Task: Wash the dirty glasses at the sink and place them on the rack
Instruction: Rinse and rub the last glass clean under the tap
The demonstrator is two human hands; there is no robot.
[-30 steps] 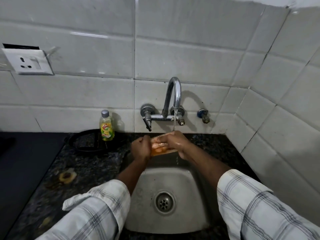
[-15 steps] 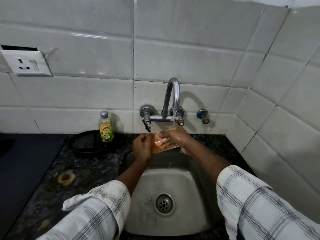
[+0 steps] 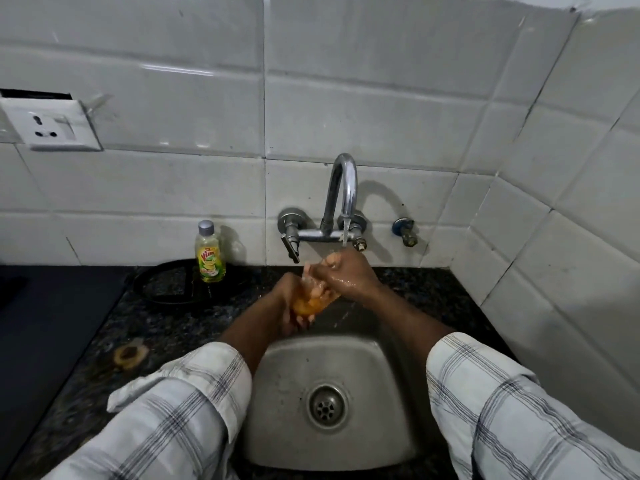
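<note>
Glass [image 3: 309, 304], clear with an orange tint, is held tilted over the back part of the steel sink [image 3: 287, 393], just under the thin stream of water from the curved tap [image 3: 343, 188]. The grip of the left hand [image 3: 285, 304] is clamped round its lower end, and the grip of the wet right hand [image 3: 349, 277] is clamped on its upper end, with fingertips showing through the wall of the tumbler. On the dark counter [image 3: 166, 327] to the left, a yellow-green soap bottle [image 3: 209, 254] stands upright by a black ring-shaped stand [image 3: 156, 285], well apart from both hands.
</note>
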